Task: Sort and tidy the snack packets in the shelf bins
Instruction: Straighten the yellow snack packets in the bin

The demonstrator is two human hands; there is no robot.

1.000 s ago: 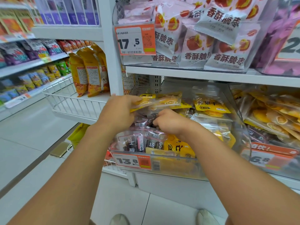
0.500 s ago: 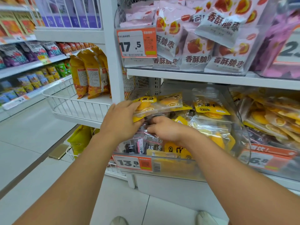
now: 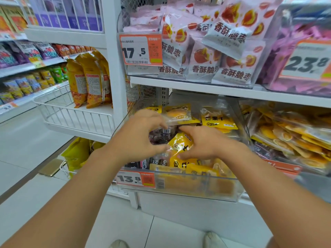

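Observation:
A clear shelf bin (image 3: 197,187) with a 13.8 price tag holds mixed yellow mango packets and dark plum packets. My left hand (image 3: 138,136) is curled at the bin's left side, and its upper digits hold the lower edge of a clear, yellow-labelled packet (image 3: 178,114), keeping it raised. A dark packet with a barcode (image 3: 163,134) lies inside the curl of that hand. My right hand (image 3: 204,144) reaches in from the right. Its forefinger and thumb are around a small yellow packet (image 3: 180,142) in the middle of the bin.
Another clear bin of yellow dried-fruit packets (image 3: 290,136) stands to the right. On the shelf above sit pink-and-white jujube packets (image 3: 206,56) behind a 17.5 tag. A white wire basket (image 3: 75,115) with tall orange bags is at left. White floor tiles lie below.
My right hand has drawn back from the dark packets and now has a small yellow packet between its fingers. My left hand still holds the clear packet up and has opened into a wider curl.

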